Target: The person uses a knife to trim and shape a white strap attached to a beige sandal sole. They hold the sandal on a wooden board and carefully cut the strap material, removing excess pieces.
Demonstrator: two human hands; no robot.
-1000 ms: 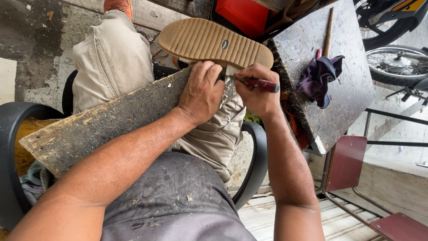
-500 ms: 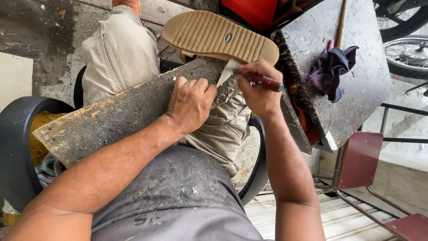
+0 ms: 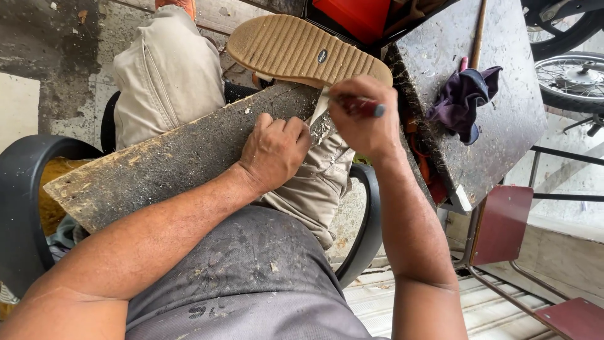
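Right hand [image 3: 362, 123] grip was clenched round a red-handled knife [image 3: 358, 106] | left hand [image 3: 274, 151] was pressed on the board [image 3: 157, 170] beside it | pale strip [image 3: 319, 116], between both grips, judged thin, floppy; best pinned near the cut.

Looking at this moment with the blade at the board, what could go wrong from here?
The left hand presses on the worn wooden board right beside the blade of the red-handled knife gripped by the right hand; a slip could cut the fingers. The board rests across the lap and a black chair arm, so it might shift.
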